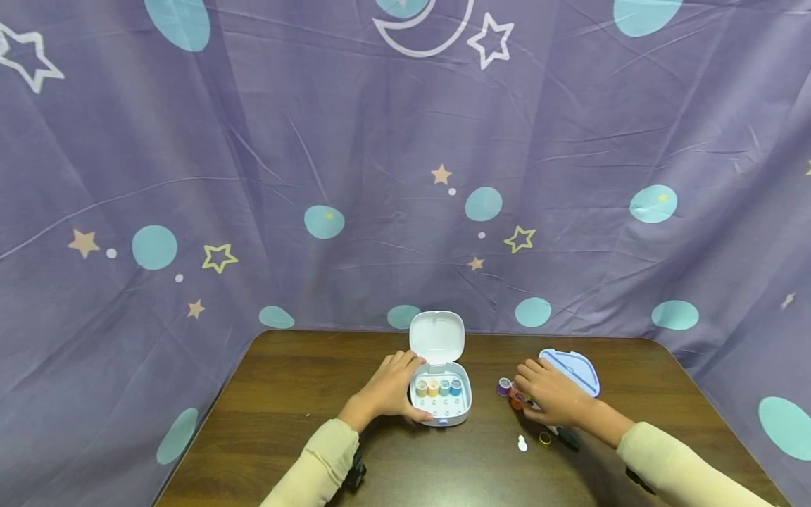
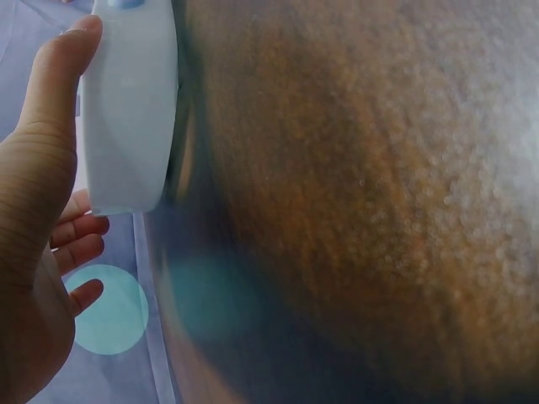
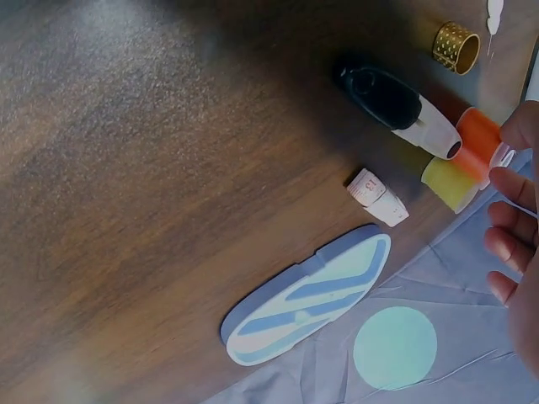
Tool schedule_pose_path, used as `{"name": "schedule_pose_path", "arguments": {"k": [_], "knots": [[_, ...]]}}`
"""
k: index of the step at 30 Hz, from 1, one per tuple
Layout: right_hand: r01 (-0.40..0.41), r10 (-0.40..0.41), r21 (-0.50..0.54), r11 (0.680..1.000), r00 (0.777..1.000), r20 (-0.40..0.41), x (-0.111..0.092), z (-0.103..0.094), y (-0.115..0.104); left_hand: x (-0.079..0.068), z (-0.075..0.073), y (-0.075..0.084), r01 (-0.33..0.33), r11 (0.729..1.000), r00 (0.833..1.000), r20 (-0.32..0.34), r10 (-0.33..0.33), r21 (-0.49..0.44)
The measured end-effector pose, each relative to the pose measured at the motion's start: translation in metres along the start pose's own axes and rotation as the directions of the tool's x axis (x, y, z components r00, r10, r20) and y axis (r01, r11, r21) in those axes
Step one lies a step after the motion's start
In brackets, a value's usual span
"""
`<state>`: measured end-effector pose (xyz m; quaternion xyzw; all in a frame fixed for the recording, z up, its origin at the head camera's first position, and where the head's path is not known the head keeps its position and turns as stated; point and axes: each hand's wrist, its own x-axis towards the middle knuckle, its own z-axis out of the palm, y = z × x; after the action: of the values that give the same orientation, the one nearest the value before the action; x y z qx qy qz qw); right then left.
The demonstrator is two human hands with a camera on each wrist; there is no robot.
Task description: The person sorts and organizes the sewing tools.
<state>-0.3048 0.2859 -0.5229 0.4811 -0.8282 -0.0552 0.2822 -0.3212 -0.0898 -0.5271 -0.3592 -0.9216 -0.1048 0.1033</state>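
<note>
An open white sewing box stands mid-table with its lid up, and several thread spools fill its back row of pegs. My left hand grips the box's left side, thumb at the front wall and fingers toward the hinge. To the right, my right hand pinches an orange thread spool between thumb and forefinger, still at table level. A yellow spool lies against it in the right wrist view. Beside the fingers is a purple spool.
A blue-and-white tray lies behind the right hand. Nearer are a black-and-white tool, a gold thimble, a white needle threader and a rolled measuring tape. A patterned purple curtain hangs behind the table.
</note>
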Motion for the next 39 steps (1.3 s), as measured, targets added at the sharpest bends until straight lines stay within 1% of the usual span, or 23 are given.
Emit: {"name": "schedule_pose_path", "arguments": {"k": [6,13,22,32,37,39], "knots": [[0.016,-0.015,0.002,1.000,1.000,-0.019,0.004,-0.003,-0.005,0.000,-0.001,-0.001,0.004,1.000,1.000,0.006,-0.004,-0.002],[-0.007,0.008,0.012,1.000,1.000,-0.024,0.007,-0.006,-0.008,0.000,-0.001,-0.001,-0.027,1.000,0.999,-0.040,0.027,0.005],[0.023,-0.023,0.036,0.999,1.000,-0.021,0.011,-0.007,-0.007,0.001,-0.003,-0.001,0.008,1.000,1.000,0.003,-0.008,0.004],[0.030,-0.029,0.035,0.999,0.999,-0.043,0.015,-0.007,-0.010,0.000,-0.003,0.000,0.004,1.000,1.000,0.000,-0.004,-0.011],[0.029,-0.029,0.036,0.999,1.000,-0.004,0.014,-0.008,-0.012,-0.001,-0.003,0.000,-0.016,1.000,1.000,-0.022,0.016,-0.016],[0.031,-0.031,0.040,0.999,0.999,0.009,0.013,-0.008,-0.012,-0.002,-0.002,0.001,-0.017,1.000,1.000,-0.021,0.016,-0.020]]}}
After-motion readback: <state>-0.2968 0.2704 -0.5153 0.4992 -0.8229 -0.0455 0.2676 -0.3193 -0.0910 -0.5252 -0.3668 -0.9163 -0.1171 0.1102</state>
